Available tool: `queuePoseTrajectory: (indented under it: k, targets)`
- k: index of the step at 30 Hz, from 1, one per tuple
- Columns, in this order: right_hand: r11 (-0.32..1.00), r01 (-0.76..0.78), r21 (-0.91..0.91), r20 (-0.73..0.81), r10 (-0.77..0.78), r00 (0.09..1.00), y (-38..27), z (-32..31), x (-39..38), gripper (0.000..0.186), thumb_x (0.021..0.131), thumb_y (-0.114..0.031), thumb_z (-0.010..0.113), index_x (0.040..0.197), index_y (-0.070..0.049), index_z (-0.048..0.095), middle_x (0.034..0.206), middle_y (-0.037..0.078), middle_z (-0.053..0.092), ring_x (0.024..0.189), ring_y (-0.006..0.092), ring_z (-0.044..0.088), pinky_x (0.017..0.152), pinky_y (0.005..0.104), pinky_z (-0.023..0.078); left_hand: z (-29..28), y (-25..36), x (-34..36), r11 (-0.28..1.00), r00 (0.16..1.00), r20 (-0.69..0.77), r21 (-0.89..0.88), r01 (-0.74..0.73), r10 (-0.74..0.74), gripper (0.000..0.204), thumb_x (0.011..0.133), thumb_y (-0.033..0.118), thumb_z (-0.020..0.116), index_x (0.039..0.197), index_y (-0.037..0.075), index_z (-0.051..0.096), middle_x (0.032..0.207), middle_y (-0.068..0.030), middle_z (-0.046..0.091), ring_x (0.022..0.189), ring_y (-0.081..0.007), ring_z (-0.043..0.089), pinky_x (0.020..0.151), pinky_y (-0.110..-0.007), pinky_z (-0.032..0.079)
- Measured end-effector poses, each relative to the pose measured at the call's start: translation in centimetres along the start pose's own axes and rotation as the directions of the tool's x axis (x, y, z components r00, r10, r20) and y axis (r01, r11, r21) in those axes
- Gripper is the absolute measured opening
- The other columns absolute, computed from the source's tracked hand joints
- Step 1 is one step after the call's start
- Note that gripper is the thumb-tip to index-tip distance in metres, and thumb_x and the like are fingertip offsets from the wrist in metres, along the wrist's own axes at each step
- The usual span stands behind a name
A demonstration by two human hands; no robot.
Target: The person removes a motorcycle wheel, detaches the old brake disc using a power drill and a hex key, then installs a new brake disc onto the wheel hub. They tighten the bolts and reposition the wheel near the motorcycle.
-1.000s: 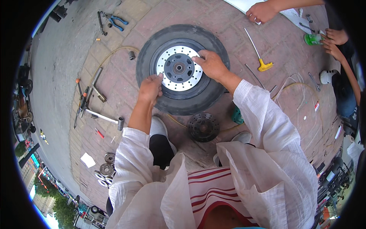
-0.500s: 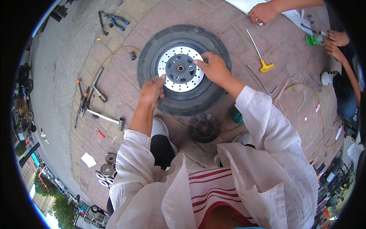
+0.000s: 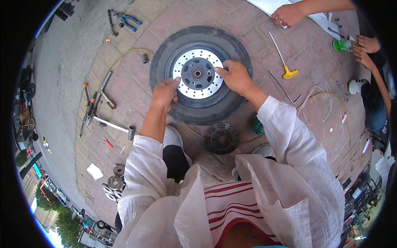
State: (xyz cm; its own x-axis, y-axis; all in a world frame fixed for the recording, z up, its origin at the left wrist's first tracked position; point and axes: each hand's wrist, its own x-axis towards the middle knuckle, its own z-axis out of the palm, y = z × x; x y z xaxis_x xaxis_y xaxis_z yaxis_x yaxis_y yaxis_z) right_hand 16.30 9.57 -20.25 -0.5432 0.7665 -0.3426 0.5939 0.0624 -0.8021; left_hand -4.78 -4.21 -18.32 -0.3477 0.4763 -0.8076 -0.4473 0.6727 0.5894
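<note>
A shiny drilled brake disc [image 3: 198,94] with a dark hub centre lies over the middle of a wheel with a black tyre [image 3: 206,115], which rests flat on the paving. My left hand [image 3: 166,93] is closed at the disc's left edge, thumb on top and fingers curled. At the right edge, my right hand [image 3: 237,78] pinches the disc with its thumb on the face; its fingertips are partly hidden. Between the wheel and my feet lies a dark, worn brake disc [image 3: 222,138], touched by neither hand.
To the left lie a socket wrench [image 3: 113,125], a socket [image 3: 144,58], blue-handled pliers [image 3: 131,22] and a red pen-like tool [image 3: 108,142]. On the right are a yellow T-handle driver [image 3: 290,72] and a hex key [image 3: 285,87]. Another person's hand [image 3: 289,15] rests on white sheeting.
My left thumb has slid slightly farther up along the disc's left edge. My right thumb has shifted outward toward the right edge. Wheel and tools stay put; the view has moved slightly.
</note>
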Motion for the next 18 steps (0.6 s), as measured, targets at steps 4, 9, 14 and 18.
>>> queuePoseTrajectory:
  k: [4,9,14,18]
  targets:
    - [1.0,-0.031,-0.007,0.0,0.031,1.0,-0.6,-0.2,-0.6,0.035,0.085,-0.029,0.068,0.082,0.006,0.064,0.079,0.026,0.064,0.077,0.0395,0.064,0.07,0.0441,0.048,-0.1,0.6,0.4,1.0,1.0,0.013,0.03,0.006,-0.007,0.024,0.092,0.024,0.064,0.075,0.009,0.058,0.058,0.0053,0.041,0.048,-0.0074,0.035,0.044,-0.023,0.03]
    - [0.999,-0.04,-0.008,0.011,0.04,0.999,0.0,0.0,-0.7,0.035,0.085,-0.03,0.068,0.081,0.005,0.064,0.081,0.026,0.064,0.078,0.0398,0.063,0.071,0.0443,0.048,0.0,1.2,0.5,0.999,0.999,0.037,0.044,0.004,-0.005,0.022,0.093,0.022,0.063,0.077,0.007,0.061,0.057,0.0063,0.04,0.048,-0.0064,0.034,0.043,-0.023,0.03]
    - [0.999,-0.054,-0.01,0.031,0.054,0.998,-0.3,0.0,-0.6,0.036,0.086,-0.031,0.068,0.082,0.005,0.065,0.082,0.025,0.064,0.08,0.04,0.063,0.072,0.0445,0.048,-0.3,0.9,0.6,0.999,0.999,0.035,0.038,0.0,-0.001,0.022,0.093,0.022,0.063,0.075,0.009,0.058,0.057,0.0064,0.039,0.048,-0.0063,0.034,0.043,-0.023,0.029]
    - [0.998,-0.055,0.003,0.016,0.055,0.998,-0.2,-0.1,-0.4,0.036,0.086,-0.031,0.068,0.085,0.005,0.065,0.082,0.025,0.065,0.08,0.0397,0.063,0.073,0.0443,0.048,-0.1,0.6,0.5,0.999,1.0,0.027,0.041,-0.01,0.009,0.024,0.093,0.021,0.063,0.073,0.01,0.056,0.058,0.0063,0.04,0.048,-0.0062,0.034,0.043,-0.023,0.029]
